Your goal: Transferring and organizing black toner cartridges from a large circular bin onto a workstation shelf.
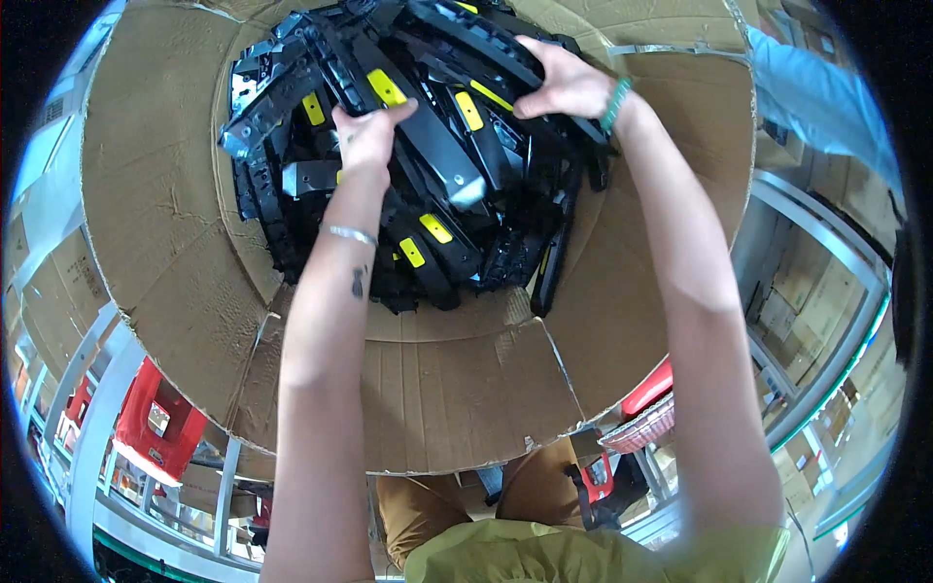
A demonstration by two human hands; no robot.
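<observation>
Inside a large cardboard box [165,194] lies a heap of long black plastic parts that look like printer toner cartridges, several bearing yellow labels. My left hand [367,141] grips one black cartridge [428,141], its thumb beside the yellow label [387,87]; the other fingers are partly hidden. At the upper right of the heap, my right hand [569,83] is closed around another long black cartridge [476,37], thumb on the near side and fingers over the far side. Both held cartridges are in among the others, which overlap at many angles.
The box's tall wall curves around the heap on the near side and both flanks. A red plastic bin [155,423] and metal frames [102,418] stand outside at left. At right are a metal rail [826,223] and a light blue sleeve or cloth [816,92].
</observation>
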